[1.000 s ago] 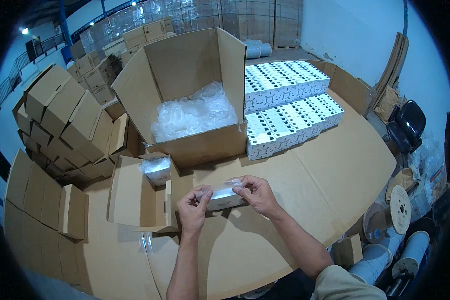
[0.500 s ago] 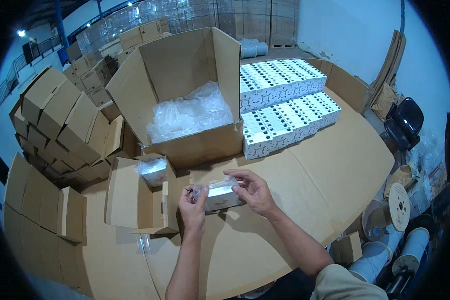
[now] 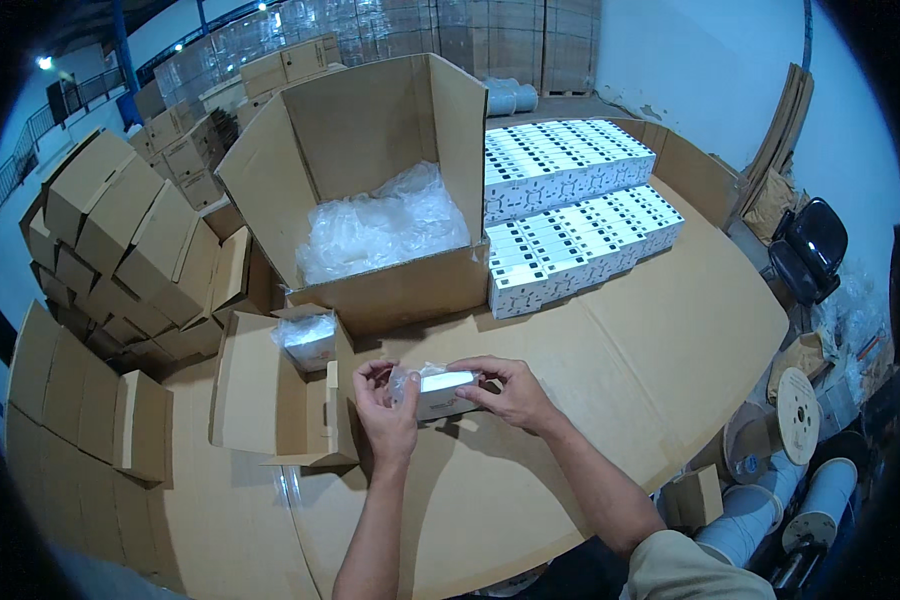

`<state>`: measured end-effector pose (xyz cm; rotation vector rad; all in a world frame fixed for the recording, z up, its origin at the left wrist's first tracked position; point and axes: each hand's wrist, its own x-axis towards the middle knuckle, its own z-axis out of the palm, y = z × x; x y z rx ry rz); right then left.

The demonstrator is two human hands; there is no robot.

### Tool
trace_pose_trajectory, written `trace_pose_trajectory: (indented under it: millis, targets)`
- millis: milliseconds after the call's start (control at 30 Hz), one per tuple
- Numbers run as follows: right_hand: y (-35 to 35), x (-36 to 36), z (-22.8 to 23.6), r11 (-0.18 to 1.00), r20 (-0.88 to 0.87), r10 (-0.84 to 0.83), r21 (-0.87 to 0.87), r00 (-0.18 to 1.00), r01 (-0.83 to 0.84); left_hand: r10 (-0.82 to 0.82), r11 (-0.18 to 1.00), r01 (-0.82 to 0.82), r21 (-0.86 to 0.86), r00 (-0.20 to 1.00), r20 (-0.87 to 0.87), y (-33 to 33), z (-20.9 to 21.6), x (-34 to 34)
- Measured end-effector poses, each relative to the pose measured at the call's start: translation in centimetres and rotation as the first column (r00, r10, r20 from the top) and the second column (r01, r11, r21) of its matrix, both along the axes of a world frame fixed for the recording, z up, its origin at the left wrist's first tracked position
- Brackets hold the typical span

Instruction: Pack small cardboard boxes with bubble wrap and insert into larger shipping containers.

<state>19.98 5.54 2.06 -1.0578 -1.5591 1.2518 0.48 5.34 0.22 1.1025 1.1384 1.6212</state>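
At the lower edge a pale sleeve [image 3: 695, 565] covers part of the right arm and is cut off by the frame; the left forearm is bare and also runs out of view. Both hands have a narrow grip on one small white pack [image 3: 444, 402] in clear film [image 3: 400, 382]. The left hand [image 3: 388, 408] pinches its left end, thumb upright against the near side and fingers curled round behind. The right hand [image 3: 516, 394] takes the right end, thumb on the near face, forefinger reaching along the top. The remaining right fingertips are tucked out of sight, and the far side of the pack cannot be seen. Marks on its near face are too small to make out, and glare whitens its top. The pack is over the cardboard-covered table [image 3: 610, 430], its shadow beneath; whether it touches the surface is hard to tell.

Just left of the hands is a small carton [image 3: 245, 390], flap spread, with a second wrapped pack [image 3: 312, 345] at its far end. To the far left, brown cartons [image 3: 140, 240] are piled up, their lower ones partly hidden. Beyond the hands stands a big box [image 3: 400, 295] with crumpled plastic bags [image 3: 380, 230] inside; its depth is covered by them. Right beside it, white boxes [image 3: 585, 250] are stacked in two steps, the left part hidden behind the big box's flap. In the background, wrapped pallets [image 3: 400, 40] are dim and cut by the upper edge.
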Motion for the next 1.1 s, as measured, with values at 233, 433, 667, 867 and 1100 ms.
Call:
trace_pose_trajectory:
  millis: [233,433,667,867,1100]
  targets:
    - [0.1,0.2,-0.1,0.999,-0.017,-0.006,-0.052,1.0,0.005,0.386,0.849,0.019,0.528,0.66,-0.645,-0.8,2.3,-0.5]
    - [0.2,0.0,-0.1,1.0,-0.001,-0.007,-0.008,1.0,0.007,0.342,0.862,0.173,0.477,0.495,-0.798,-1.3,2.0,-0.9]
    - [0.2,0.1,-0.1,1.0,0.031,-0.01,0.028,0.999,0.009,0.305,0.873,0.214,0.438,0.461,-0.833,-1.4,2.1,-0.6]
    - [0.3,0.3,0.0,0.999,0.075,-0.008,0.033,0.997,0.005,-0.008,0.959,0.19,0.209,0.76,-0.65,-0.4,1.7,-1.2]
    - [-0.4,-0.2,1.5,0.974,0.139,-0.07,0.223,0.988,0.038,-0.199,0.973,0.229,0.027,0.891,-0.408,0.1,0.3,-1.4]
